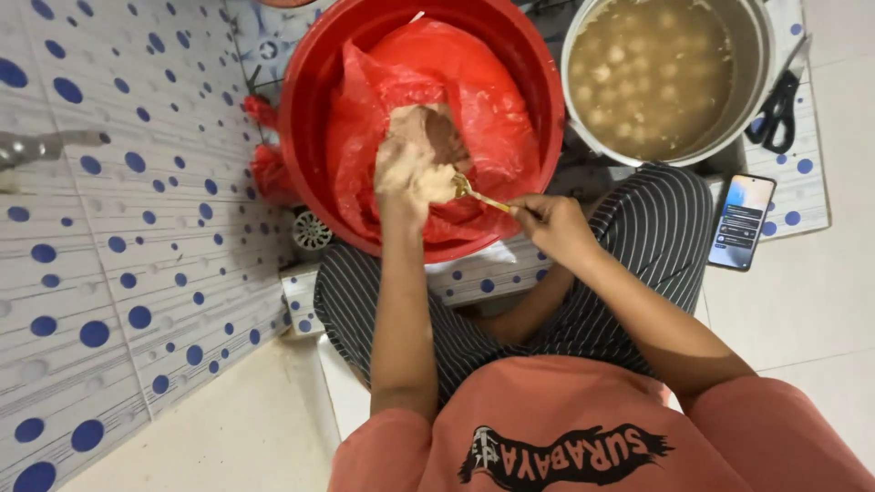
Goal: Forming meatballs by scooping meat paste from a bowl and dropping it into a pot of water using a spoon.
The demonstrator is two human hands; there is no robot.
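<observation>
Landmark: red basin (310, 109), lined with a red plastic bag (474, 100) holding pinkish-brown paste (428, 128).

Left hand (410, 178) is seen over the near side of the basin, clenched around a lump of the paste and smeared with it. Right hand (551, 223) is held at the basin's near right rim, grasping a gold spoon (478, 193) by the handle; the bowl of the spoon is brought against the lump at the left hand's thumb side.

Right of the basin, touching or just beside it: a metal pot (756, 64) of cloudy broth with pale balls (638, 82) in it. Beyond the pot: black scissors (779, 109). Near right of the basin: a phone (743, 221) on the floor.

Judgement: a portion is being scooped from the squeezed lump. A steady, even squeeze is advised, with the spoon swept close under the fist so portions match. Work is best kept over the basin, so drips are caught.
</observation>
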